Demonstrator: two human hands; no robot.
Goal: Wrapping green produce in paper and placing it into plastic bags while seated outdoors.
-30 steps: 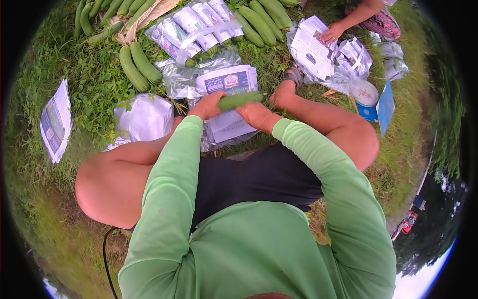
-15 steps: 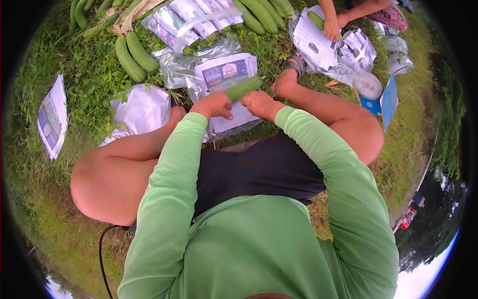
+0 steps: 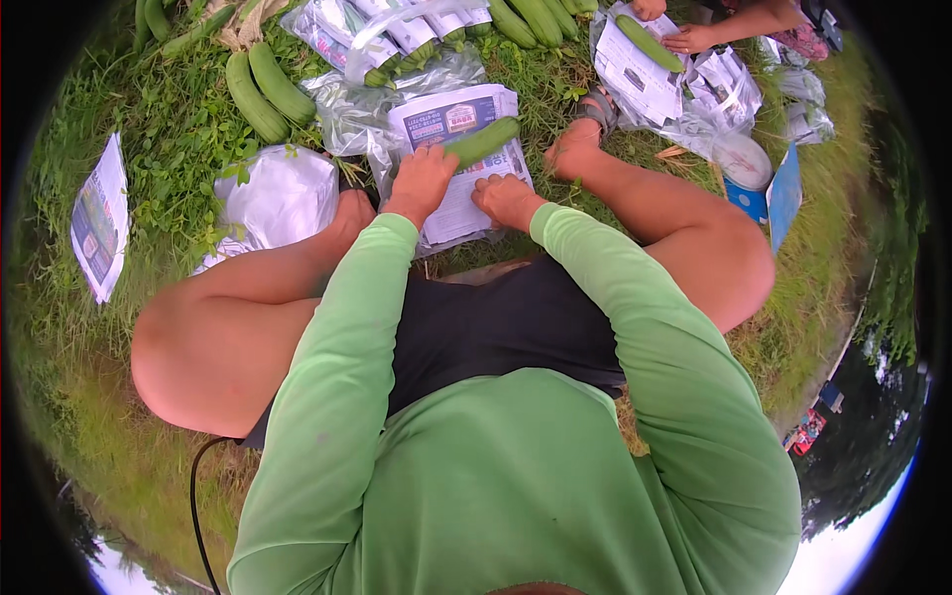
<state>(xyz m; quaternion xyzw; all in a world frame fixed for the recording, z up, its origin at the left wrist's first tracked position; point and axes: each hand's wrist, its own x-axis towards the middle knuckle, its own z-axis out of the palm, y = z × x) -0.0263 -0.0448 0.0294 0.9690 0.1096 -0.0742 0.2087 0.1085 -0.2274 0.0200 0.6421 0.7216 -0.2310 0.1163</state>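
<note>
Near right, the right hand [image 3: 506,201] curls its fingers on the newspaper [image 3: 458,211], pinch unclear. Farther left, the left hand [image 3: 421,181] has fingers over the near left end of the green gourd [image 3: 485,143], grip unclear; the gourd slants far right, beyond the right fingertips.

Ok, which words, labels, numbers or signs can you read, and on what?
Front newspaper under the gourd: large print on a blue panel, not copied here; fine print too small.
Loose newspaper, left: too small to read.
Upper-right newspaper: too small to read.
Bagged newspaper: too blurred to read.
</note>
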